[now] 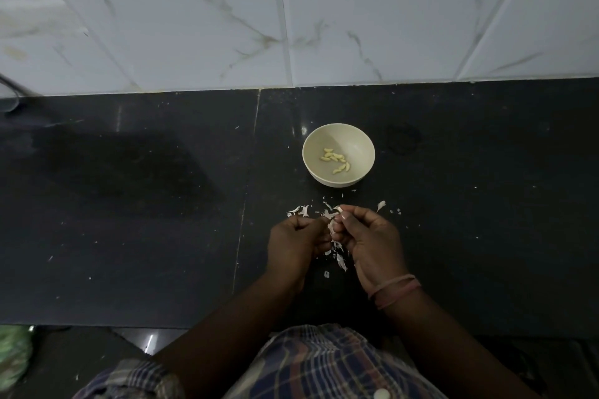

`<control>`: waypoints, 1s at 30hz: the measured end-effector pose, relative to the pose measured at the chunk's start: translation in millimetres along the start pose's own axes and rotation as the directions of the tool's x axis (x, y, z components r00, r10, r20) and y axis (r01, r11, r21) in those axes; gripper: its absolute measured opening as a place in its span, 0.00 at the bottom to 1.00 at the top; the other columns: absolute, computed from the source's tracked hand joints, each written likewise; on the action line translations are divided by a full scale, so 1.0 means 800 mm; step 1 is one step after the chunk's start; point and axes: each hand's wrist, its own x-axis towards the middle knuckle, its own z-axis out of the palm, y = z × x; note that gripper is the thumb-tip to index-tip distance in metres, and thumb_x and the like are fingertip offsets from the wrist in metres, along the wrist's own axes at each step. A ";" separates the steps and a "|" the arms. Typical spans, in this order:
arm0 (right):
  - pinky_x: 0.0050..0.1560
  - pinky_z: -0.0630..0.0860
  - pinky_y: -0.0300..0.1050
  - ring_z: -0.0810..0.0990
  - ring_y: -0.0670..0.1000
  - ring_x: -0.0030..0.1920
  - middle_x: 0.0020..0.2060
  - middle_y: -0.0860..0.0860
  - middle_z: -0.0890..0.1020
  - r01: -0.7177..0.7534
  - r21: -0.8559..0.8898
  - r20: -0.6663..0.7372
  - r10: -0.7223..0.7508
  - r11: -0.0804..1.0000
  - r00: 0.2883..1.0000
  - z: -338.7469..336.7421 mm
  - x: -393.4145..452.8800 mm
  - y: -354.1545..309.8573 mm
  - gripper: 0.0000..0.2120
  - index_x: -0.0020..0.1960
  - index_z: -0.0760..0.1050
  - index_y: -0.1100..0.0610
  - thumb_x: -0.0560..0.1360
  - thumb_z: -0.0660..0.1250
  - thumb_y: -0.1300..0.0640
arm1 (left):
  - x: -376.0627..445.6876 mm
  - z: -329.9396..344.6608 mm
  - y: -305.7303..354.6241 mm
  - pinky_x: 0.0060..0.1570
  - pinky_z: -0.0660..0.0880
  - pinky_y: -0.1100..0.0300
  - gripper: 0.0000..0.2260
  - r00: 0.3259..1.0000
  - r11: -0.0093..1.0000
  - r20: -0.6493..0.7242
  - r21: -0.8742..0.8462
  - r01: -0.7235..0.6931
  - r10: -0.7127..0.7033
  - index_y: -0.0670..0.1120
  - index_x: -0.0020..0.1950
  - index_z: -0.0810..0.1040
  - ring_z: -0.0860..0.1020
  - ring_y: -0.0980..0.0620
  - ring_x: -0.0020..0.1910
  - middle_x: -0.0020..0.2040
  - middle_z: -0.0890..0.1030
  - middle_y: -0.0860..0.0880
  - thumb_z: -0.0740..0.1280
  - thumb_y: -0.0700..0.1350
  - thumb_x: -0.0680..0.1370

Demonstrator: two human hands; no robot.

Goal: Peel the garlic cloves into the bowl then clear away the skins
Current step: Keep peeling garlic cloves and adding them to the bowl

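Observation:
A cream bowl (356, 136) stands on the black counter and holds several peeled yellowish garlic cloves (335, 159). Just in front of it, my right hand (366, 236) pinches a small pale garlic clove (339, 209) between thumb and fingertips. My left hand (296, 240) is curled close beside it, fingertips meeting the right hand's; what it holds is hidden. White papery garlic skins (338, 257) lie scattered on the counter between and under my hands, with more skin bits (299, 210) to the left and one flake (381, 205) to the right.
The black stone counter (129, 204) runs to a white marble-tile wall (291, 26) at the back. A glass rim (8, 97) shows at the far left edge. The counter's front edge lies near my plaid shirt (324, 363). A green object (14, 353) sits low left.

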 end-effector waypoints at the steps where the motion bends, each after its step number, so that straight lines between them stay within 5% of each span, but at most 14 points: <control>1: 0.34 0.79 0.38 0.79 0.48 0.34 0.36 0.56 0.81 -0.001 -0.002 0.002 0.001 1.000 1.000 0.000 0.000 0.001 0.05 0.51 0.80 0.64 0.79 0.65 0.69 | 0.002 -0.001 -0.002 0.36 0.80 0.60 0.05 1.000 0.999 -0.016 0.041 -0.010 0.011 0.35 0.47 0.81 0.84 0.46 0.37 0.43 0.85 0.35 0.72 0.37 0.78; 3: 0.33 0.78 0.37 0.78 0.46 0.32 0.34 0.54 0.81 0.000 -0.010 0.008 0.000 1.000 1.000 -0.001 0.000 0.001 0.05 0.51 0.80 0.63 0.79 0.66 0.68 | 0.004 -0.003 -0.003 0.37 0.81 0.59 0.02 0.999 0.994 -0.019 0.109 -0.028 0.030 0.37 0.47 0.82 0.85 0.46 0.38 0.43 0.85 0.37 0.70 0.34 0.78; 7: 0.33 0.76 0.37 0.78 0.46 0.33 0.34 0.53 0.81 0.006 -0.052 -0.006 -0.006 0.999 1.000 -0.002 0.001 0.003 0.05 0.52 0.81 0.63 0.79 0.66 0.67 | -0.002 0.001 0.001 0.42 0.83 0.56 0.16 0.994 0.980 0.015 0.169 -0.108 0.107 0.46 0.55 0.85 0.86 0.46 0.46 0.49 0.87 0.45 0.64 0.30 0.78; 18: 0.33 0.77 0.39 0.80 0.48 0.34 0.36 0.56 0.83 0.014 -0.095 -0.013 -0.015 0.995 1.000 -0.003 -0.003 0.004 0.04 0.50 0.83 0.62 0.78 0.69 0.66 | -0.018 0.005 0.013 0.46 0.84 0.44 0.04 0.963 0.959 0.094 0.106 -0.262 0.253 0.46 0.50 0.87 0.86 0.40 0.47 0.46 0.87 0.43 0.73 0.39 0.78; 25: 0.50 0.82 0.58 0.85 0.61 0.45 0.44 0.60 0.86 0.049 -0.173 -0.019 -0.053 0.984 0.998 -0.003 -0.001 0.012 0.05 0.49 0.84 0.63 0.77 0.69 0.68 | -0.021 0.002 0.011 0.41 0.84 0.46 0.02 0.944 0.912 0.060 0.244 -0.329 0.325 0.48 0.48 0.86 0.86 0.41 0.42 0.41 0.86 0.47 0.73 0.42 0.78; 30: 0.38 0.80 0.44 0.84 0.55 0.42 0.45 0.60 0.86 0.045 -0.125 -0.023 -0.048 0.991 0.999 0.000 -0.002 0.010 0.05 0.48 0.83 0.63 0.77 0.69 0.69 | -0.016 0.000 0.008 0.44 0.83 0.42 0.04 0.905 0.842 0.044 0.350 -0.411 0.424 0.53 0.47 0.86 0.85 0.51 0.40 0.40 0.86 0.54 0.74 0.43 0.77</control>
